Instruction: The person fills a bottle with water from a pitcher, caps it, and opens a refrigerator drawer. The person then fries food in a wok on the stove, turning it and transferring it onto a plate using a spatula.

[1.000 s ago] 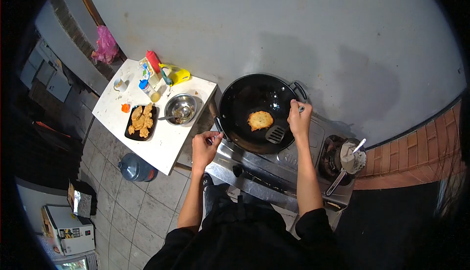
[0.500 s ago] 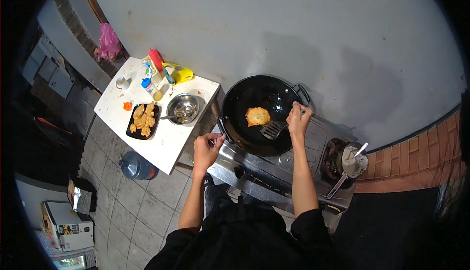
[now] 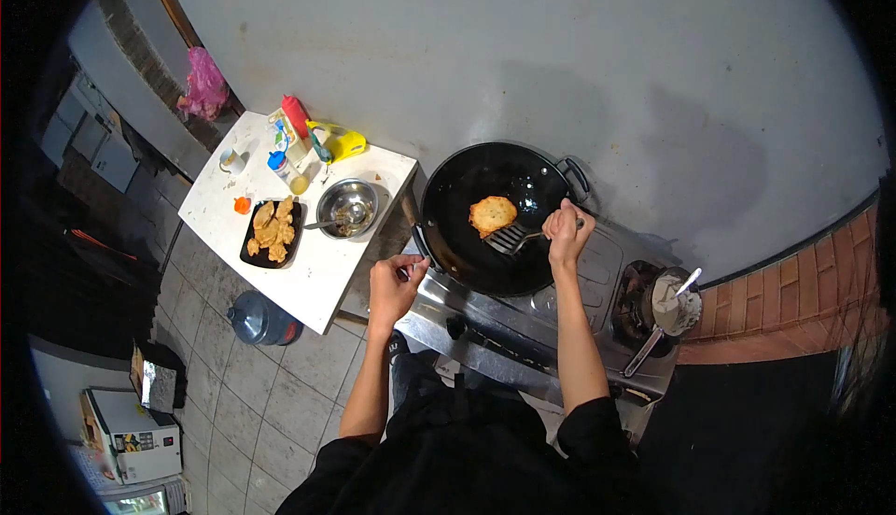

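Note:
A black wok (image 3: 467, 268) sits on the stove, with a golden-brown fried fritter (image 3: 493, 213) lying in it. My right hand (image 3: 566, 233) is closed round the handle of a slotted spatula (image 3: 509, 239). The spatula's blade lies at the near edge of the fritter and looks partly under it. At the wok's left side, my left hand (image 3: 396, 285) is closed, its fingertips at the wok's loop handle (image 3: 425, 246).
Left of the stove (image 3: 583, 268), a white table (image 3: 331, 268) bears a black tray (image 3: 250, 255) of fried pieces, a metal bowl (image 3: 371, 199) with a spoon, and several bottles. A small pan (image 3: 665, 314) is on the right burner. A water jug (image 3: 254, 317) lies on the floor.
My right hand has shifted slightly down and left, bringing the spatula blade leftward against the fritter's edge. The fritter has moved up a little and tilted. My left hand stays in place.

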Tool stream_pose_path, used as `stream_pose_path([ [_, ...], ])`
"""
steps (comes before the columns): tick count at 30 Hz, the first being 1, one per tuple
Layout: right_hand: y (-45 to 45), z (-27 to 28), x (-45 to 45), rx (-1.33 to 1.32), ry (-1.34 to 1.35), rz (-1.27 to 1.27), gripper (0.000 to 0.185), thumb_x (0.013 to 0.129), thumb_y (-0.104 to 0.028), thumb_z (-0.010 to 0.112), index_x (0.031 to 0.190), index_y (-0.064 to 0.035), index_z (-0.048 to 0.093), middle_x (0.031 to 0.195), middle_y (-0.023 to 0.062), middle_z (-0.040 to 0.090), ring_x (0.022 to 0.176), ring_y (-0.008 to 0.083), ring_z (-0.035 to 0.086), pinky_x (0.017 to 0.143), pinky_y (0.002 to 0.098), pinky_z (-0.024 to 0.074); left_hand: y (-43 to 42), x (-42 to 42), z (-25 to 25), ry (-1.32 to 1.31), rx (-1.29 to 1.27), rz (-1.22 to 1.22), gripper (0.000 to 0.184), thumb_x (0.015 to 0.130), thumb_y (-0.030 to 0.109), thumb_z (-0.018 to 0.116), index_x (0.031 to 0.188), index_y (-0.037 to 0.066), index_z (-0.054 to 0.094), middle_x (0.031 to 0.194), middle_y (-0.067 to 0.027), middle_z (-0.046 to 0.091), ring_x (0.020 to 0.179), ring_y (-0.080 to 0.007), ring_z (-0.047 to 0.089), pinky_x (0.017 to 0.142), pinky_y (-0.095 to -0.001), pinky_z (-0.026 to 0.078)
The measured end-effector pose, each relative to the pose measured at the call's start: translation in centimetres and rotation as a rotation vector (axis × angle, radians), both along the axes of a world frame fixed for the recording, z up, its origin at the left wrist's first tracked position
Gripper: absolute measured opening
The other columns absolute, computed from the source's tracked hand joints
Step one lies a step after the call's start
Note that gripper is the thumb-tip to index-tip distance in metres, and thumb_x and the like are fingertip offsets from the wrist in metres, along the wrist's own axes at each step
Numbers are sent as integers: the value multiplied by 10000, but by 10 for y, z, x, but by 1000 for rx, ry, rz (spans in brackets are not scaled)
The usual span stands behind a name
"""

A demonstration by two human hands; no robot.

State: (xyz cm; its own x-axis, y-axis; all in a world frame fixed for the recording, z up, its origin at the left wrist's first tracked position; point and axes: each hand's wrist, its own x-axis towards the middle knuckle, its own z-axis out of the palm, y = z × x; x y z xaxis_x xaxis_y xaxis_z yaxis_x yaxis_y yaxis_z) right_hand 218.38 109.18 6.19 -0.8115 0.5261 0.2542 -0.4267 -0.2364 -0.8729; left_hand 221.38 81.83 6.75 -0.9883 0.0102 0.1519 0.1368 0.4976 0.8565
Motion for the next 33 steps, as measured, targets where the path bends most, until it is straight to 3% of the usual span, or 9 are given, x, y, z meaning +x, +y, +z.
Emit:
stream_pose_path([
  [2,-1,15,5,20,34,-10,462,938,-114,451,503,-93,294,449,-35,270,373,56,233,374,253,176,1,3,9,-99,-36,-11,226,808,179,704,847,-43,699,605,-64,571,596,-127,528,613,-295,447],
  [5,1,30,3,15,73,8,468,947,-129,446,509,-98,283,449,-34,270,376,55,226,377,252,172,1,2,2,-4,7,-9,217,791,173,723,838,-37,702,553,-46,541,497,-72,460,476,-248,368],
  [10,-4,41,-8,22,95,2,464,943,-128,442,505,-95,292,444,-35,287,376,58,248,374,258,184,1,2,2,-13,8,-8,214,790,169,721,843,-38,702,556,-55,547,500,-80,465,479,-254,372],
  [17,-5,7,-22,150,-11,-66,444,938,-134,454,511,-64,353,450,-23,347,380,61,321,377,254,225,0,2,-3,2,3,-17,222,790,176,719,851,-37,700,549,-63,534,500,-83,463,478,-258,366],
  [18,-7,3,-22,196,-29,-106,470,967,-150,427,523,-101,279,429,-18,272,351,73,245,362,259,207,-1,2,-3,1,3,-13,222,790,176,719,851,-37,700,549,-63,534,500,-83,463,478,-258,366],
  [24,0,-12,-7,171,-12,-43,472,966,-139,426,521,-106,272,423,-20,271,341,63,225,351,257,191,1,4,2,1,19,-3,230,788,181,724,854,-38,699,545,-63,533,501,-85,464,479,-262,365],
  [26,1,-10,7,178,-20,-15,474,966,-138,426,520,-107,269,422,-20,271,338,61,221,347,256,185,1,11,8,-91,-12,-5,229,798,175,706,848,-48,698,609,-79,591,590,-133,550,598,-296,454],
  [28,6,-6,15,243,-104,11,462,930,-138,434,486,-43,347,417,1,371,354,85,367,368,276,267,2,10,3,-51,1,5,229,794,174,715,847,-47,697,582,-75,568,547,-110,508,541,-280,413],
  [33,9,-19,4,225,-149,-27,465,928,-158,437,485,-33,367,414,14,387,347,103,373,372,293,271,1,10,-2,-2,-12,11,229,795,179,723,831,-46,695,551,-72,549,497,-86,466,481,-261,374],
])
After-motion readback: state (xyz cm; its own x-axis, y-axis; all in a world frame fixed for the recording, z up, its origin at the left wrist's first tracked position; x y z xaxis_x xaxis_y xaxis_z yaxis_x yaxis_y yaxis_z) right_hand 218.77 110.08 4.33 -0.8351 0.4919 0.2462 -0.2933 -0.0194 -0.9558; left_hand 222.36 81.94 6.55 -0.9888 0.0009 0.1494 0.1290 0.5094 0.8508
